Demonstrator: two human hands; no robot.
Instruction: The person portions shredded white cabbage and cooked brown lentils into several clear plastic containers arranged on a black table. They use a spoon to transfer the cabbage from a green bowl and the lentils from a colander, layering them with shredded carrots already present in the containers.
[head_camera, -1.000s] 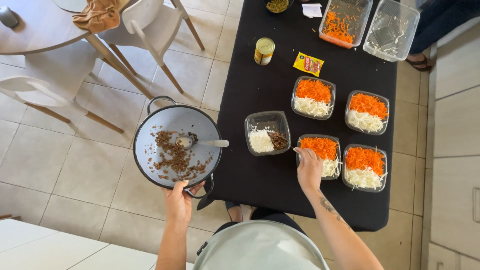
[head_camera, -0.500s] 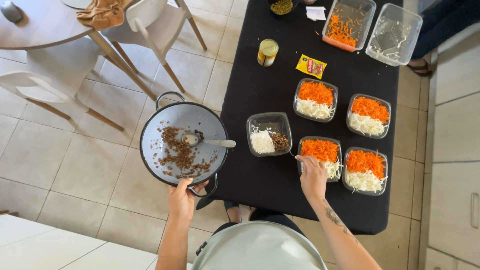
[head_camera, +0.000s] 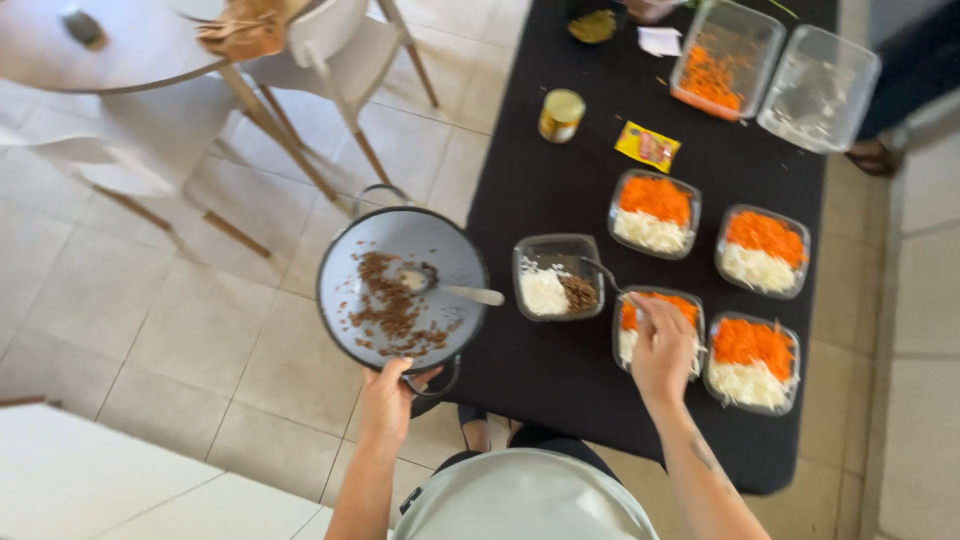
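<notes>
While the view looks down from the head: a black table (head_camera: 560, 370) with food boxes stands over a tiled floor

Left hand (head_camera: 388, 398): fingers are closed around the near handle of the grey pan (head_camera: 440, 240), which it carries in the air beside the left edge of the table

Pan content: brown crumbled food (head_camera: 385, 305) is spread on the bottom, and a spoon (head_camera: 455, 290) lies in it with the handle pointing to the table

Right hand (head_camera: 660, 345): it is clenched on a thin utensil (head_camera: 600, 272) whose tip reaches into the small box; the hand covers part of one filled box (head_camera: 628, 330)

Small box (head_camera: 558, 277): on the table just beside the pan, it has white rice and a little brown food inside

Filled boxes: three more, at the back left (head_camera: 655, 213), back right (head_camera: 765, 250) and front right (head_camera: 752, 362), each with orange grated carrot over white rice, close together on the right

Far end of table: a small jar with yellow lid (head_camera: 561, 114), a yellow sachet (head_camera: 648, 146), a big tub with carrot rests (head_camera: 725, 55) and a clear tub (head_camera: 818, 88) beside it

Left of table: a round table (head_camera: 130, 60) and a white chair (head_camera: 340, 40)
</notes>
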